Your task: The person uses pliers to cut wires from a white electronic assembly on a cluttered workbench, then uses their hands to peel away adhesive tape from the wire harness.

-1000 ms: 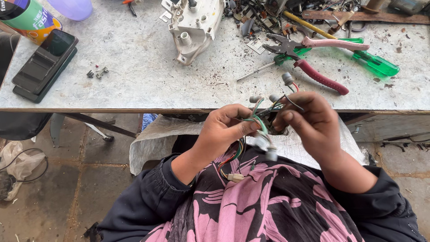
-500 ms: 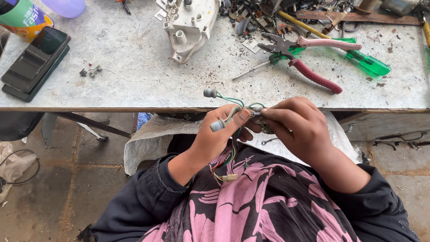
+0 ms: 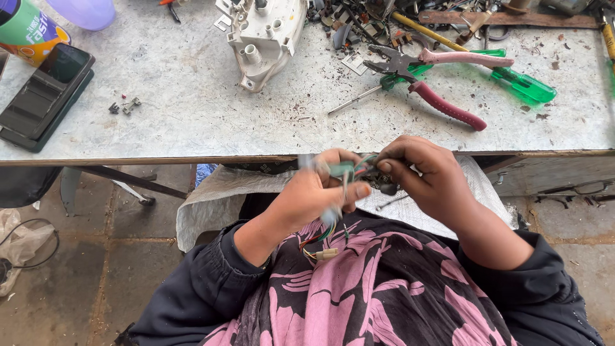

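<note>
Two hands meet just below the near edge of the desk (image 3: 192,122), and from my end I watch them work one small bundle between them. The left hand (image 3: 314,195) is curled shut around a wiring harness (image 3: 349,170) of green and pale leads, thumb pressed over it; the right hand (image 3: 426,173) pinches the same bundle at a dark fitting between fingertip and thumb. So both are clamped on the harness, held in the air over the lap, above a white cloth (image 3: 211,198) spread there. Loose wire tails and a small pale connector (image 3: 325,254) hang down against the pink-and-black patterned shirt.

On the desk behind, well apart from the hands, lie pink-handled pliers (image 3: 442,83), a green-handled screwdriver (image 3: 512,80), a white plastic housing (image 3: 269,35) and a dark phone (image 3: 45,93).

The left hand is blurred, so I cannot tell exactly which lead it grips. My judgement: this goes best with the left hand steadying the bundle close to the fitting while the right turns or pulls in line with the wires, not sideways, so no lead tears at its joint.
</note>
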